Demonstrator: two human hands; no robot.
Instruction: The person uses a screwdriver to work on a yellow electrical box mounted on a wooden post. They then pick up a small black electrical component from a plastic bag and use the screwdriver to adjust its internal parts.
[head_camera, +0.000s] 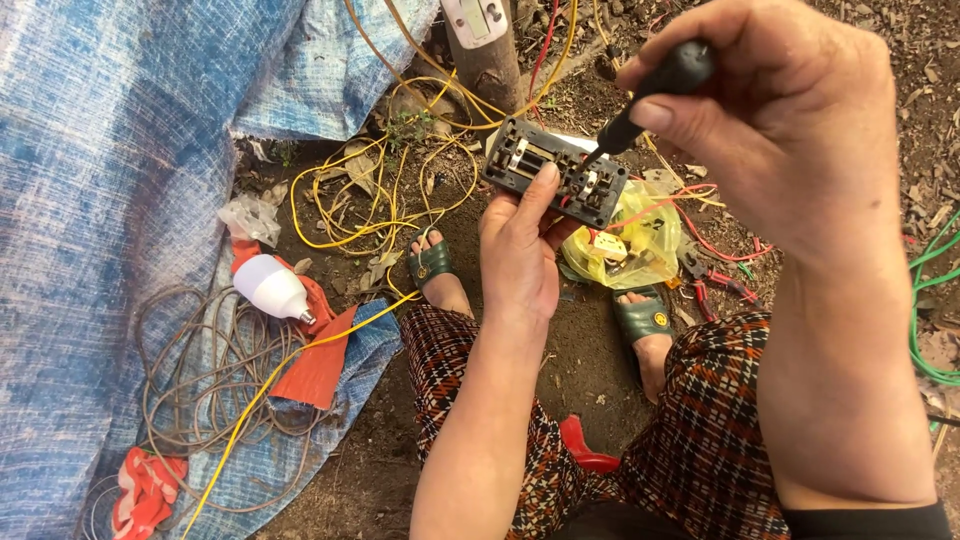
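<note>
left hand (520, 255) raised gripping switch plate (556, 170), right hand (790, 120) angling screwdriver (655, 90)

White bulb (270, 287) on red cloth (318, 365), blue tarp (90, 200), yellow wire tangle (365, 195), yellow bag (630, 250), red pliers (722, 283)

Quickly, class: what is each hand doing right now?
Left hand: closed, holding the switch panel.
Right hand: closed on a black-handled screwdriver.

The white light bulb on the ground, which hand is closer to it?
Left. The left hand holds the switch box nearer the bulb; the right hand, gripping a screwdriver, is farther.
</note>
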